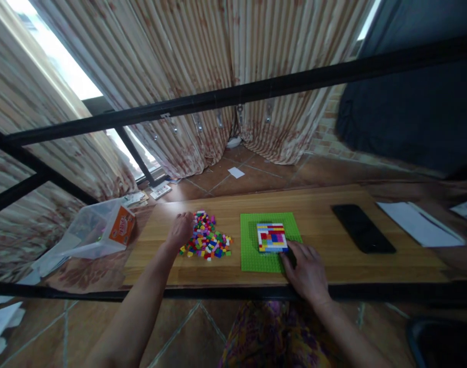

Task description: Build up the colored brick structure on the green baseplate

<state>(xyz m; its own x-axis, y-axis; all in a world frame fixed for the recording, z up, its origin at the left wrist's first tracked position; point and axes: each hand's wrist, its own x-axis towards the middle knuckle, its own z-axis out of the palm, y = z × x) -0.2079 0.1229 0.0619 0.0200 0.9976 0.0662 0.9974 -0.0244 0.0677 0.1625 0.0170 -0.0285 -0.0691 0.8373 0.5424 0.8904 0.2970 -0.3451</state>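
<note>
My left hand [181, 229] is at the left edge of a loose pile of small coloured building bricks [210, 240]. Its fingers are curled together, and whatever is in them is hidden. A green studded baseplate [251, 260] lies to the right of the pile. On it stands a square brick build [272, 237] with red, white, yellow, blue and purple rows and an opening or recess near its middle. My right hand [305, 268] holds the build's lower right corner, thumb low and fingers along the right side.
The wooden board [325, 266] carries a black phone-like slab [364, 228] at right. Beyond it lie white papers [417, 225]. A clear plastic box [99, 230] with an orange label lies at left. A black metal bar [218, 102] crosses behind the board, before curtains [187, 51].
</note>
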